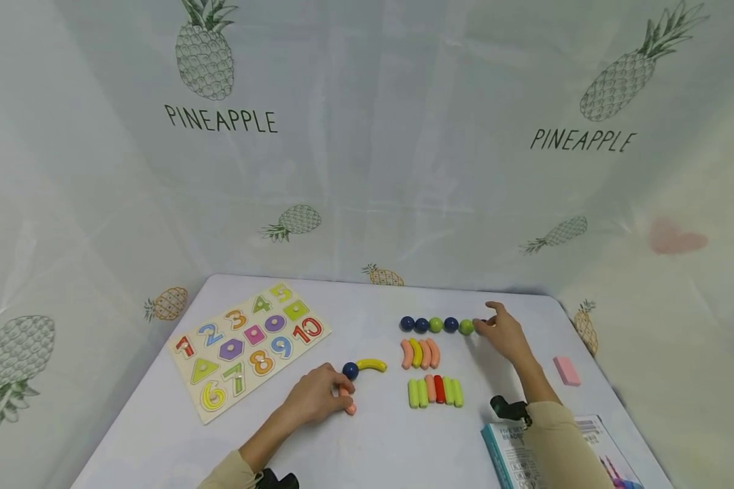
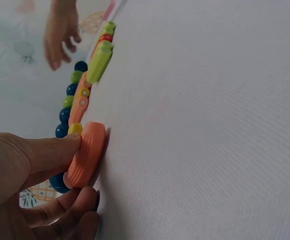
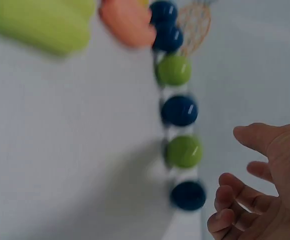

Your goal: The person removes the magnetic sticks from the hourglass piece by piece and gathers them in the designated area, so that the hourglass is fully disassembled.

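My left hand (image 1: 319, 395) pinches a curved coral piece (image 2: 86, 156) between thumb and fingers, low over the white table. Beside it lie a dark blue ball (image 1: 351, 370) and a curved yellow piece (image 1: 372, 365). My right hand (image 3: 264, 185) holds nothing, its fingers loosely spread, near the right end of a row of blue and green balls. The end blue ball (image 3: 188, 195) is closest to it, apart from the fingers; in the head view the hand mostly covers that ball. A green ball (image 1: 467, 327) comes just before it in the row.
Below the balls lie a row of curved coral and yellow pieces (image 1: 425, 354) and a row of straight green, coral and red sticks (image 1: 439, 389). A number puzzle board (image 1: 220, 319) sits at left. At right are a pink block (image 1: 566, 371) and a book (image 1: 608, 441) under my right forearm.
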The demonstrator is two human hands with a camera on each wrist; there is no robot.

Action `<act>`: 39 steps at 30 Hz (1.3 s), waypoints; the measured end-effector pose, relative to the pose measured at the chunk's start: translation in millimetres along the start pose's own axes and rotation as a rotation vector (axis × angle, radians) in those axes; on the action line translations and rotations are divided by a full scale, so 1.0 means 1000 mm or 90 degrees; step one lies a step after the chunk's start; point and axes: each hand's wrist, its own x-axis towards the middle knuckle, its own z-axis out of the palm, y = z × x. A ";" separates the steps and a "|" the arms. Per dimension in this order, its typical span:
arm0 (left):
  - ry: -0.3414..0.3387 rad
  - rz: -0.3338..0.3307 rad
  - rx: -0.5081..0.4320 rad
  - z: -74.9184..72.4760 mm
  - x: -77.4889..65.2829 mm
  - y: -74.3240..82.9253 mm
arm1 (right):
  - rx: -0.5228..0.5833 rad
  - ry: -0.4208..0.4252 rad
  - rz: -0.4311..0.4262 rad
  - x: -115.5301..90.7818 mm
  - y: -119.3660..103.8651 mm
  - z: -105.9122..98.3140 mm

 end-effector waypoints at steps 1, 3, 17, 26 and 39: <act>0.001 0.001 0.002 0.000 0.000 0.000 | 0.005 0.005 -0.013 -0.002 -0.010 0.001; 0.001 -0.002 0.008 -0.001 -0.001 0.002 | 0.012 0.009 -0.047 -0.007 -0.032 0.005; 0.067 0.028 0.040 0.000 0.001 0.012 | 0.040 -0.201 -0.286 -0.076 -0.140 0.086; 0.059 0.083 0.060 0.006 0.015 0.011 | -0.013 -0.282 -0.336 -0.093 -0.160 0.122; 0.034 0.017 0.043 0.000 0.006 0.006 | -0.139 -0.262 -0.334 -0.111 -0.179 0.128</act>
